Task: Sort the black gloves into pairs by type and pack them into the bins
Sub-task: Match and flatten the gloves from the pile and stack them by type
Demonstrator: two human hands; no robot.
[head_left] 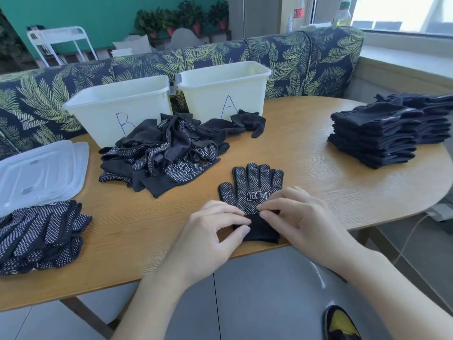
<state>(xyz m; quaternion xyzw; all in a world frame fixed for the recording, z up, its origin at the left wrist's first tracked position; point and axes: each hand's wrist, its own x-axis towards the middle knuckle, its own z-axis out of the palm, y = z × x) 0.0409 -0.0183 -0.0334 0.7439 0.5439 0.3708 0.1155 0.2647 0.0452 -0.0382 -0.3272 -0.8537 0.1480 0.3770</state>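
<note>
A black glove with white dots (252, 190) lies flat near the table's front edge, fingers pointing away from me. My left hand (210, 231) pinches its cuff from the left, and my right hand (296, 217) pinches the cuff from the right. A loose heap of mixed black gloves (161, 150) lies in front of the white bin marked B (117, 106) and the white bin marked A (225, 89). Dotted gloves are stacked at the left edge (39, 234). Plain black gloves form a tall stack at the right (377, 136).
Clear plastic lids (41, 173) lie at the left of the wooden table (306, 168). A leaf-patterned sofa back (294, 57) runs behind the bins. Below the table's front edge there is grey floor and a black-and-yellow shoe (340, 325).
</note>
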